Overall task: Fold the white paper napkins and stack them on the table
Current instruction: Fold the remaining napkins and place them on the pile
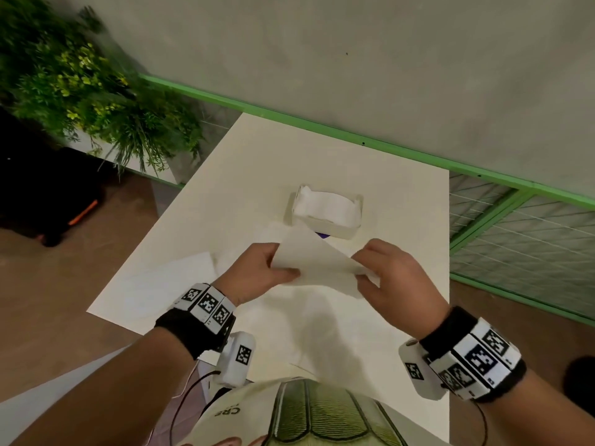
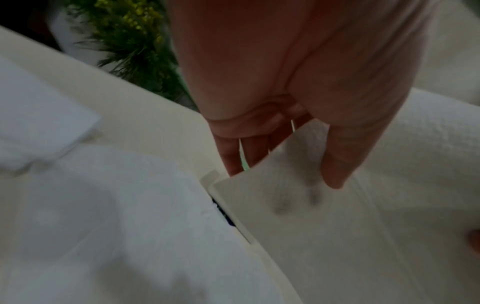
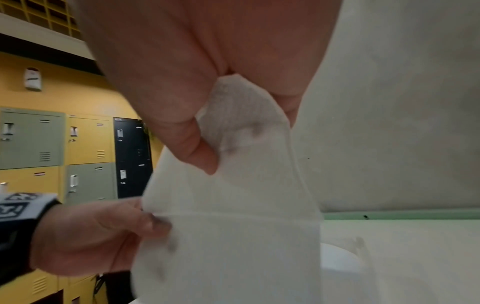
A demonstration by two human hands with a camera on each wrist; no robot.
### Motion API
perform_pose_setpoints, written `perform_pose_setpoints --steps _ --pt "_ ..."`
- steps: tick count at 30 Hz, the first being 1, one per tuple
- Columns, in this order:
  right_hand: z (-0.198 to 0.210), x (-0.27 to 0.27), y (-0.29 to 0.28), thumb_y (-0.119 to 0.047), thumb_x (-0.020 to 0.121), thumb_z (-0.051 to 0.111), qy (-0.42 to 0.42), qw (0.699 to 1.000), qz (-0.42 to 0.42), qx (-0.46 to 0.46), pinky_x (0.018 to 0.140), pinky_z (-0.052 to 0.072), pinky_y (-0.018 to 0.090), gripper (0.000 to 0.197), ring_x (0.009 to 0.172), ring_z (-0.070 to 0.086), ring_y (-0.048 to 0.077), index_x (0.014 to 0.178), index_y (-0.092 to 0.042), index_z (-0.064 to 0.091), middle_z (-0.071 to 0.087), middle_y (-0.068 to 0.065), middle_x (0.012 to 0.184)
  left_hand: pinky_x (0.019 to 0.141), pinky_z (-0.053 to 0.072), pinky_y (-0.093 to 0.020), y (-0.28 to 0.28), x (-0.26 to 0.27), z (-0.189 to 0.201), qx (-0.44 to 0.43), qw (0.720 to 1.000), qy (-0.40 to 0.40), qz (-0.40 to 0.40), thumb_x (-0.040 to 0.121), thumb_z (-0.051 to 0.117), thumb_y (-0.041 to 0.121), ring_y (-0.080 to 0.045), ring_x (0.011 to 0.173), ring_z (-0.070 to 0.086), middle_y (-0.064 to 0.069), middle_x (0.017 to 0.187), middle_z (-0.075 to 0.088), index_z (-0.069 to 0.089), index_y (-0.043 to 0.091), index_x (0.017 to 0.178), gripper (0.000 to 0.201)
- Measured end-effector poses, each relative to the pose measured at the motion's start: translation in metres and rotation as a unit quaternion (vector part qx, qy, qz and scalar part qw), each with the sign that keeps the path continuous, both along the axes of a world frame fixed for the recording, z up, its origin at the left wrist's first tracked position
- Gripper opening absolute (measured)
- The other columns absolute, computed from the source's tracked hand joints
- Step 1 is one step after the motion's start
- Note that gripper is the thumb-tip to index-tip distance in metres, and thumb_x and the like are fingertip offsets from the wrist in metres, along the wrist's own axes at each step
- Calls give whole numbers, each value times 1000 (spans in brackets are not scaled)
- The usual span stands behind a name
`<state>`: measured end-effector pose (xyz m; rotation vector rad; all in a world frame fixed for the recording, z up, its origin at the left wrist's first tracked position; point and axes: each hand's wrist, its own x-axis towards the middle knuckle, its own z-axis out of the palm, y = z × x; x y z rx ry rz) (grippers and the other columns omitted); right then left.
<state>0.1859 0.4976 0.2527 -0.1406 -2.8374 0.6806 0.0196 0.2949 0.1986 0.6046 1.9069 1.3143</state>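
Head view: left hand [image 1: 257, 272] and right hand [image 1: 394, 275] pinch a napkin [image 1: 317, 263] mid-fold, probably; next, align corners, crease, stack at nine o'clock.

Both forearms reach forward, banded at the wrists; the left hand [image 1: 262, 268] pinches the napkin [image 1: 317, 265] between thumb and curled fingers; the right hand [image 1: 397, 278] pinches its right end, knuckles up, just apart.
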Motion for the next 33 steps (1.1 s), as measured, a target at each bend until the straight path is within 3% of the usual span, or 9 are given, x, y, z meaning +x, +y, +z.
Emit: perform_pose_setpoints --steps 4,6,11,17,21,24,27,31,33 --pt "-12 11 7 6 78 68 45 998 -37 -10 63 38 20 29 73 49 12 95 -18 70 53 -6 89 78 57 -48 3 0 9 18 995 95 -2 80 76 25 -37 85 68 -8 94 75 76 29 102 22" --pt "-15 17 7 0 80 71 51 999 -13 2 68 42 24 29 79 50 14 103 -18 71 54 -4 96 71 53 -41 2 -2 14 27 992 121 -7 82 69 30 -41 76 58 -20 87 68 75 37 99 20" --pt "-20 37 10 -65 93 52 -75 993 75 -49 100 42 35 43 119 48 11 115 -33 70 55 -10 125 66 39 -32 0 -4 30 32 988 143 -38 95 56 20 -41 66 50 -28 80 59 74 41 105 30" --pt "-19 8 11 -46 94 53 3 986 -27 -165 105 36 20 38 126 46 8 127 -30 61 54 -15 130 66 40 -31 -3 3 48 14 985 154 -76 99 44 31 -40 67 55 -29 83 63 72 45 107 32" --pt "-22 -20 0 -30 92 64 -72 983 10 -168 107 27 15 51 131 38 9 140 -33 50 47 -14 142 72 39 -32 -5 10 58 36 988 114 -96 95 44 28 -41 75 55 -28 89 64 74 44 110 37" --pt "-24 -35 -10 -24 90 71 -130 964 27 -231 104 34 20 37 121 47 7 126 -22 63 57 -9 130 86 44 -36 -15 10 62 63 992 55 -90 94 47 21 -29 93 63 -26 107 69 75 37 115 39" --pt "-24 -42 -17 -23 91 71 -175 927 12 -331 86 53 32 10 93 66 11 100 -18 71 70 -6 101 98 47 -35 -27 2 62 68 997 -22 -34 99 49 7 -23 112 66 -8 116 74 76 22 118 36" --pt "-23 -51 -30 -26 93 70 -209 913 11 -350 72 55 34 11 76 70 17 90 -15 70 73 3 89 83 45 -29 -46 -12 51 73 994 -79 16 89 57 40 -18 93 61 -6 105 69 74 25 117 36" --pt "-25 -59 -38 -31 93 70 -221 919 17 -326 69 55 35 19 77 69 23 88 -12 68 72 7 87 84 52 -29 -53 -14 47 78 993 -81 19 87 70 40 -20 95 70 -6 107 74 72 20 117 35"
